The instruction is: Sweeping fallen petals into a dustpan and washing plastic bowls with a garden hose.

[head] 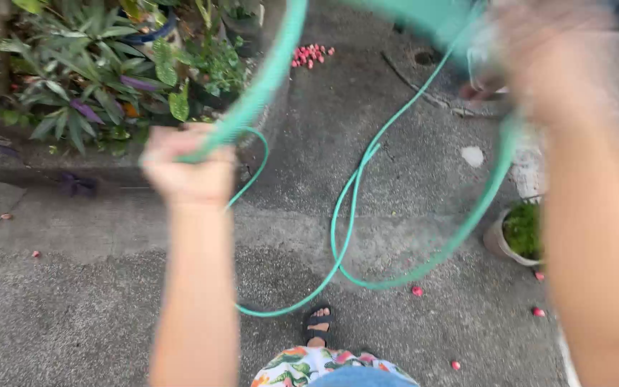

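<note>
My left hand (188, 168) is raised in front of me, fingers closed around a green garden hose (270, 72) that rises from the fist up toward the top of the view. My right hand (539, 64), blurred by motion, is held high at the upper right and grips more of the same hose, with a loop hanging from it. The rest of the hose (345, 229) trails in loose curves over the concrete ground below. My foot in a black sandal (318, 326) stands next to the lowest curve.
A bed of leafy plants (94, 79) lies at the upper left behind a low kerb. A small pot with green growth (519, 233) stands at the right. Pink fallen fruits (312, 55) lie in a pile and scattered on the concrete.
</note>
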